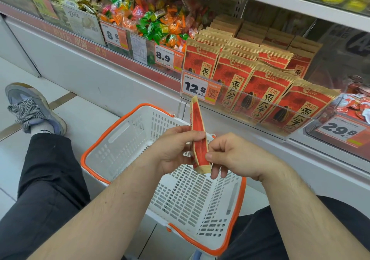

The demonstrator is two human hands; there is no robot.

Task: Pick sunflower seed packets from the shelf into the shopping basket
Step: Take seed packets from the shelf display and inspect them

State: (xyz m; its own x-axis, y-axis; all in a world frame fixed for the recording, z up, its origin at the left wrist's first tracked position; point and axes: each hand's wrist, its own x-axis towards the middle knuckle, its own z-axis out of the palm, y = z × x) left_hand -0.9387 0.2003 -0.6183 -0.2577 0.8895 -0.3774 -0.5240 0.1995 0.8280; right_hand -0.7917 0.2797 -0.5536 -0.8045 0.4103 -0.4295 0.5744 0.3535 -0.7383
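Head view: both hands are holding one sunflower seed packet [199,139] edge-on at frame centre, above the shopping basket [124,137]. Left hand [176,149] is gripping the packet with fingers curled round it; right hand [234,155] is pinching its lower right edge. White basket with orange rim is sitting on the floor between the person's knees, with nothing showing inside it. At centre right, the shelf tray [260,107] behind a clear front lip is holding rows of red seed packets [258,91], standing and leaning back. At upper centre, a bin is holding wrapped candies [158,23]. Price tag [197,88] is reading 12.8.
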